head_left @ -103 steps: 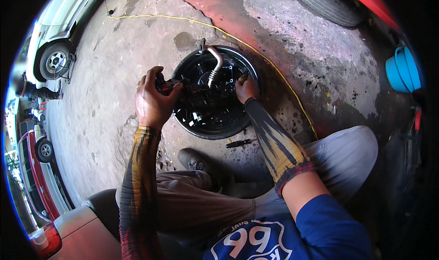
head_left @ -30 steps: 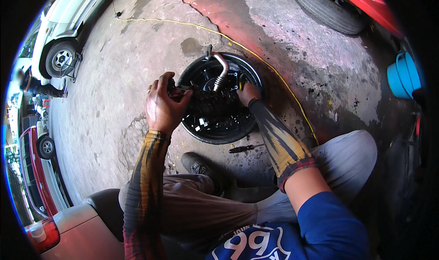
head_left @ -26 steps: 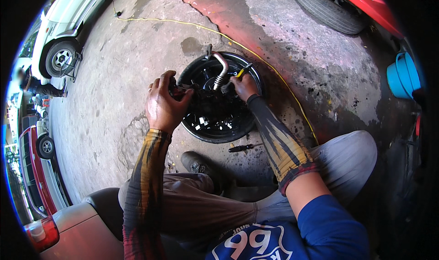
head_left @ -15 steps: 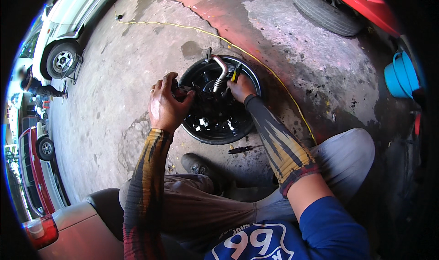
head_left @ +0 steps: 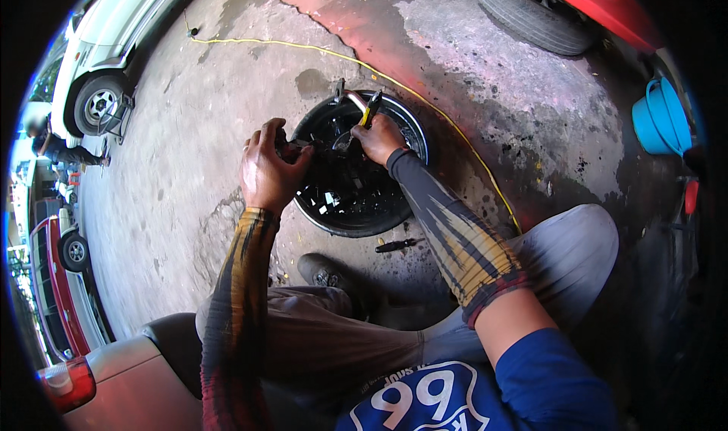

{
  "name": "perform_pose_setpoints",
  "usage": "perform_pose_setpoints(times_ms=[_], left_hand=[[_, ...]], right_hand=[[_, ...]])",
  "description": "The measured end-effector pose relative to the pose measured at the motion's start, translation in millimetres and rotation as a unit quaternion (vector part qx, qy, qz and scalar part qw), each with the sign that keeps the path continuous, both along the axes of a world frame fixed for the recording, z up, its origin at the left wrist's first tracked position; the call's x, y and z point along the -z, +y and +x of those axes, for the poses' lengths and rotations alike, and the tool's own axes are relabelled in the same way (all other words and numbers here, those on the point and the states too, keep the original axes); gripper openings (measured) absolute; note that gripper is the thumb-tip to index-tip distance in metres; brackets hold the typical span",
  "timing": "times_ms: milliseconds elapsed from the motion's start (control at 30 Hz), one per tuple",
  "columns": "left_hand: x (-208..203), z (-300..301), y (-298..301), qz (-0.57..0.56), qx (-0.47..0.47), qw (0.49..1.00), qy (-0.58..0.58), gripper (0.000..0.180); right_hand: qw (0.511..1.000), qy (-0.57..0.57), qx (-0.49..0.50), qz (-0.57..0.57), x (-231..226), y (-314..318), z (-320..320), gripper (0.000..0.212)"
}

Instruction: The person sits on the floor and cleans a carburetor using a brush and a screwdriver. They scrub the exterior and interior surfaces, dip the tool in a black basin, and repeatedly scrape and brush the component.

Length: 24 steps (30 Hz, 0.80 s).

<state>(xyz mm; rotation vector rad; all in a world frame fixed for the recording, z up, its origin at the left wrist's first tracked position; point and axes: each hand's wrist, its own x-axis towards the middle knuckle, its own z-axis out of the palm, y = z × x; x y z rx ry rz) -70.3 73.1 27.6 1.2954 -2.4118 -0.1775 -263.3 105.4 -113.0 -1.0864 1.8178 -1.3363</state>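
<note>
A round black basin [head_left: 362, 224] with dark, shiny liquid sits on the concrete in front of me. My left hand [head_left: 271, 165] is curled at its left rim around a dark, grimy metal part [head_left: 287, 149], much of which is hidden by the fingers. Over the basin's middle, my right hand [head_left: 379, 137] is closed on a tool with a yellow-and-black handle [head_left: 371, 109]. The handle points up and away; the working end is too dark to make out near the metal part. A bent metal pipe [head_left: 352, 97] shows at the far rim, partly behind the tool.
A dark-handled screwdriver [head_left: 397, 245] lies on the floor near the basin. Beyond runs a yellow cord [head_left: 425, 93]. A blue bucket [head_left: 661, 118] stands at right, with a red car's tire [head_left: 535, 14] at far right. A white vehicle [head_left: 114, 36] and a person [head_left: 64, 149] are at left.
My right hand has moved left, from the basin's right side toward its middle, bringing the yellow-and-black tool closer to the part in my left hand. My left hand has barely moved.
</note>
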Motion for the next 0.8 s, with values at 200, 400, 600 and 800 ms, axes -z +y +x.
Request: perform_pose_setpoints(times_ms=[200,400,600,800], left_hand=[[0.2,2.8,-1.2,0.009,-0.005,1.0,-0.003,0.059],[2.3,0.3,-3.0,0.026,-0.025,0.999,-0.002,0.059],[1.4,2.7,-3.5,-0.003,0.003,1.0,0.004,0.06],[3.7,0.9,-4.2,0.005,-0.005,1.0,0.003,0.06]], right_hand=[[0.997,-0.049,-0.044,0.039,-4.2,-1.5,-3.9,0.045],[0.991,0.075,-0.097,-0.046,-9.7,-13.5,-0.3,0.032],[0.993,0.049,-0.106,0.006,-15.4,-20.7,1.5,0.031],[0.994,-0.016,-0.034,-0.104,-9.4,-15.9,2.1,0.027]])
